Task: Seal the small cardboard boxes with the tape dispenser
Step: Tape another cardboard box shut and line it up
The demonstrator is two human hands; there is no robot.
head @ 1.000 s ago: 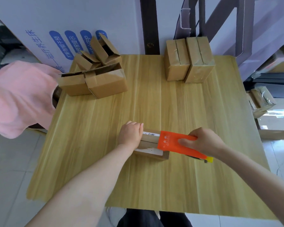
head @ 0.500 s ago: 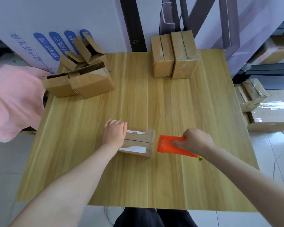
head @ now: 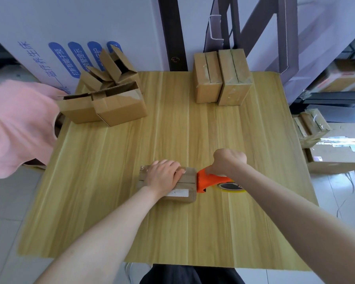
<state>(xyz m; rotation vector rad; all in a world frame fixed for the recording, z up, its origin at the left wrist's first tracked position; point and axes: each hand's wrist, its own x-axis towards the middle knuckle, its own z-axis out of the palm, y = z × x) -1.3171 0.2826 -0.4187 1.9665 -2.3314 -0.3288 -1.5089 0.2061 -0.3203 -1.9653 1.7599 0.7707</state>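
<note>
Half a second back the tape dispenser (head: 210, 180) lay flatter on the table, off to the right of the small box (head: 190, 182) with a gap between them; now it has been turned and brought in so its orange mouth touches the box's right end, with the tape roll (head: 230, 186) showing behind it. The left hand (head: 163, 177) has also shifted from the box's left end onto its top, where it lies flat with straight fingers, pressing the flaps down. The right hand (head: 228, 160) is curled tightly round the dispenser's handle. The box sits near the middle of the wooden table (head: 172, 130), toward the person. This looks like the start of a tape run: the end is probably being anchored on the side face before a pull across the top seam, and the left hand will likely need to clear that path. Whether tape already sticks to the box cannot be told. Taped boxes (head: 221, 78) stand at the back right, and open boxes (head: 115, 103) wait at the back left, so more remain.
</note>
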